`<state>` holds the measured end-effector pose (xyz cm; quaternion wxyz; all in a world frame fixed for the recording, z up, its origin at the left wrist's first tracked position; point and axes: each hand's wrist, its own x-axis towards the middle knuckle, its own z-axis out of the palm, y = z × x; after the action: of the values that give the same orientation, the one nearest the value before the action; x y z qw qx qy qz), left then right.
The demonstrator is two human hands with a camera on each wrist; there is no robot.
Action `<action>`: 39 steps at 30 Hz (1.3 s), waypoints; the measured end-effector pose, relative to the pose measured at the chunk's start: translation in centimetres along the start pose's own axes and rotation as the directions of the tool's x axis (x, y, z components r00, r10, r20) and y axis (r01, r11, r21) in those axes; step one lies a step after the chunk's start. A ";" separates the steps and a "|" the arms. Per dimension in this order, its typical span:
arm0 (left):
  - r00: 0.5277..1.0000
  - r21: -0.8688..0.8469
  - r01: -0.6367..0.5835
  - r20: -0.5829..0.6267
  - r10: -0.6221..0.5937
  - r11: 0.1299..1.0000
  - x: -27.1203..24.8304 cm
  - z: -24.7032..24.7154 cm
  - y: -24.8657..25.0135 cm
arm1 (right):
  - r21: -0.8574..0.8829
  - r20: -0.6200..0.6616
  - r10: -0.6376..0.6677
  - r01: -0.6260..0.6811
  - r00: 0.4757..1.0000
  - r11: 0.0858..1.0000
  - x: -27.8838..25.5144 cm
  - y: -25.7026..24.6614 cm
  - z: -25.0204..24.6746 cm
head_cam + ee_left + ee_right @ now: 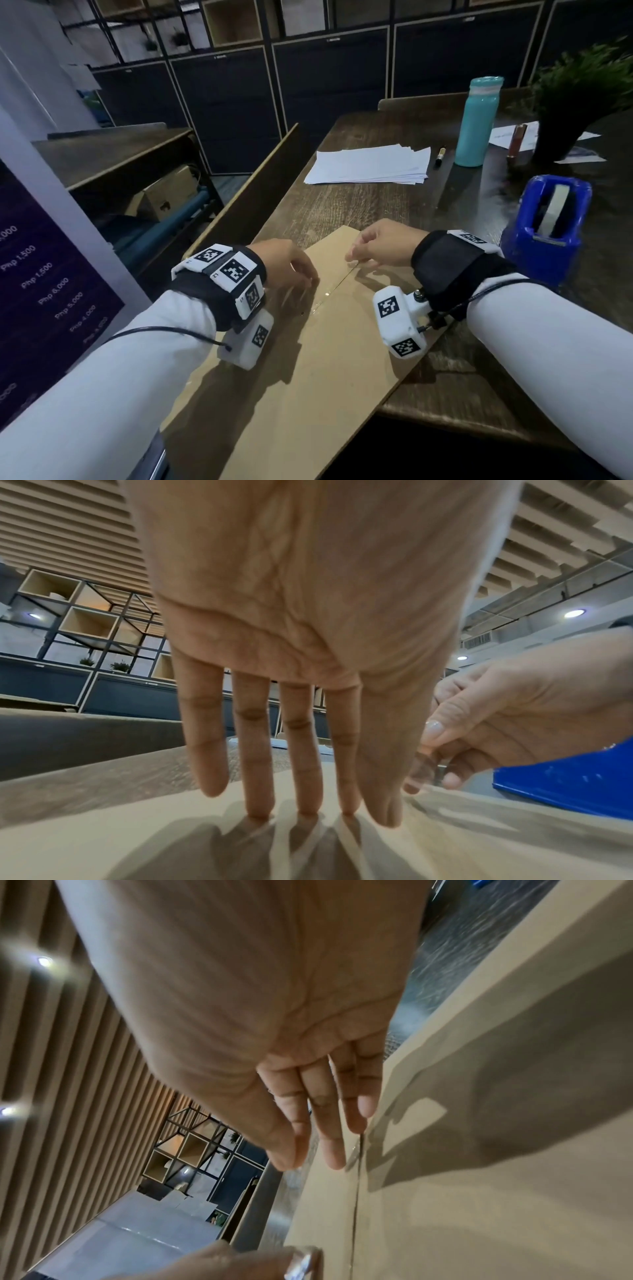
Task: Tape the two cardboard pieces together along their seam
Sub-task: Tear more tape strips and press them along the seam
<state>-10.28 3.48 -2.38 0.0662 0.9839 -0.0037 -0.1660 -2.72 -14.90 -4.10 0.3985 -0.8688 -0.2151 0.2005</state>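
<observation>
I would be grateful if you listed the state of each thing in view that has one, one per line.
cardboard pieces: flat on the table, edges butted.
seam: shiny clear tape lies along it.
left hand: fingers straight, tips pressing the cardboard beside the seam.
right hand: fingers loosely curled at the seam's far end; a pinch is unclear.
tape dispenser: upright, roll loaded.
teal bottle: upright, capped.

an office: desk [394,205] with paper stack [370,164], tape dispenser [548,222] (dark cabinets [222,109] behind)
</observation>
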 end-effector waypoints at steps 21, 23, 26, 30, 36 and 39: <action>1.000 0.022 -0.027 -0.011 0.027 0.999 1.2 0.4 0.0 | -0.133 0.117 0.107 -0.091 0.987 0.987 2.0 -0.2 -0.4; 1.000 0.019 -0.024 -0.017 0.024 1.000 1.3 0.4 0.0 | -0.129 0.128 0.106 -0.090 0.986 0.988 2.1 -0.3 -0.4; 1.000 0.001 -0.025 -0.015 0.025 1.000 1.5 0.5 -0.1 | -0.152 0.121 0.095 -0.076 0.988 0.986 2.2 -0.5 -0.4; 0.999 -0.004 -0.021 -0.028 0.021 1.000 1.8 0.6 -0.3 | -0.162 0.121 0.083 -0.063 0.989 0.985 1.8 -0.8 -0.3; 0.999 -0.020 -0.024 -0.035 0.023 1.000 2.2 0.4 -0.3 | -0.166 0.129 0.087 -0.065 0.988 0.984 1.6 -1.0 -0.4; 1.000 -0.051 -0.009 -0.026 0.008 0.999 2.4 0.4 -0.4 | -0.157 0.127 0.078 -0.058 0.989 0.986 1.8 -0.9 -0.3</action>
<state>-8.12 3.75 -3.55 0.0918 0.9839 -0.0026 -0.1532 -1.30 -13.60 -3.56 0.3085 -0.8883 -0.2262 0.2542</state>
